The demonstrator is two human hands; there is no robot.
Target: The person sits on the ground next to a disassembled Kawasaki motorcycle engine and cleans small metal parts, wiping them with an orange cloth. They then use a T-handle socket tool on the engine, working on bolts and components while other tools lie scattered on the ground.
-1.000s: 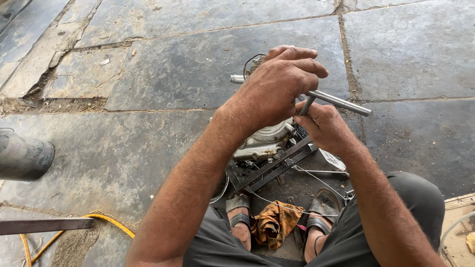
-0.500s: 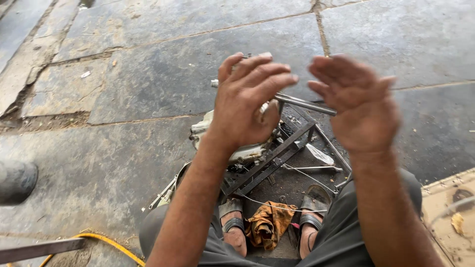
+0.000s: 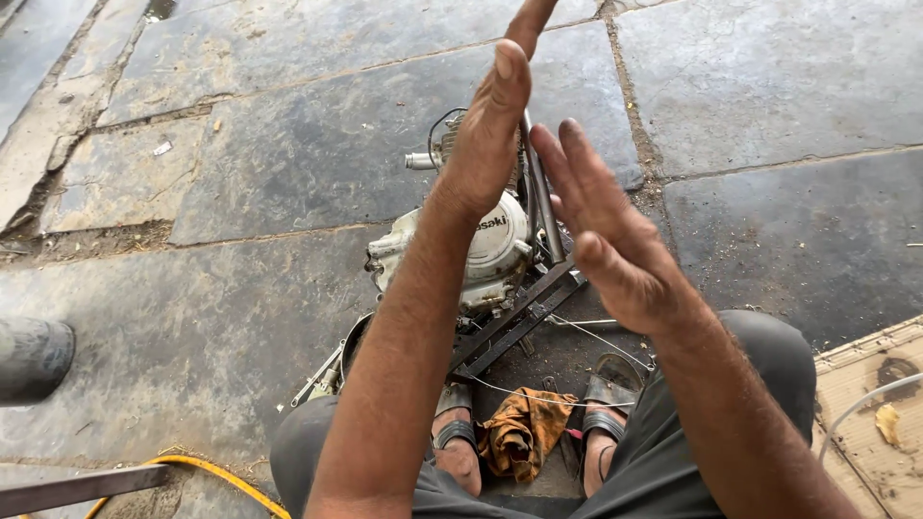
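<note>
My left hand (image 3: 490, 135) is raised in front of me, fingers straight and together, edge-on, holding nothing. My right hand (image 3: 606, 231) is raised beside it, palm turned toward the left hand, fingers spread, also with nothing in it. The two hands are apart, not touching. Below them a small whitish engine (image 3: 486, 255) sits on a dark metal frame (image 3: 519, 317) on the stone floor. A metal bar (image 3: 540, 197) leans along the engine's right side.
An orange-brown rag (image 3: 519, 432) lies between my sandalled feet (image 3: 606, 404). A yellow hose (image 3: 207, 471) runs at the lower left next to a dark metal strip (image 3: 67, 485). A dark cylinder (image 3: 34, 356) sits at the left edge. A board (image 3: 865, 384) lies at the right.
Both hands left the engine and the metal bar, rose toward the camera and opened, then turned with palms facing each other. The view shifted slightly.
</note>
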